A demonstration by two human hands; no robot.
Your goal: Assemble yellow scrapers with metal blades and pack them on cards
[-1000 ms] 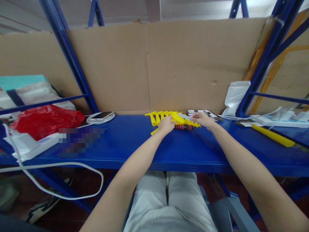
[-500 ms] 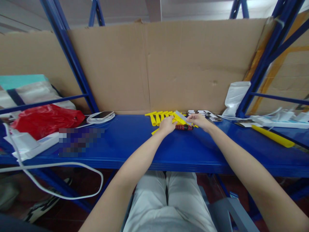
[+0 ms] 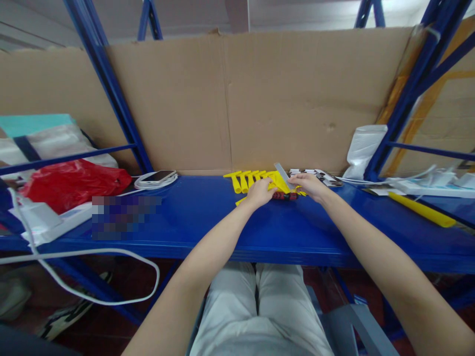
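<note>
My left hand point(image 3: 260, 193) is closed around a yellow plastic scraper point(image 3: 278, 181), its wide head turned to the right. Between the fingertips of my right hand point(image 3: 308, 186) is a thin grey blade strip point(image 3: 282, 172), tilted with its far end up and left. The strip crosses close to the scraper's head; whether the two touch I cannot tell. Just below them on the shelf lies a tool with a red and black grip point(image 3: 285, 196), partly hidden. Several yellow T-shaped scrapers point(image 3: 244, 183) lie in a row beyond my left hand.
Black and white packets point(image 3: 326, 178) lie behind my right hand. A phone point(image 3: 162, 176) rests on a coiled white cable at left, near a red plastic bag point(image 3: 76, 183). At right are a long yellow piece point(image 3: 423, 210) and a white power strip point(image 3: 426, 187). Cardboard point(image 3: 230, 99) walls the back.
The grey strip has turned to a steeper slant, its far end now sticking up beyond the scraper's head. Both hands have shifted only slightly to the right.
</note>
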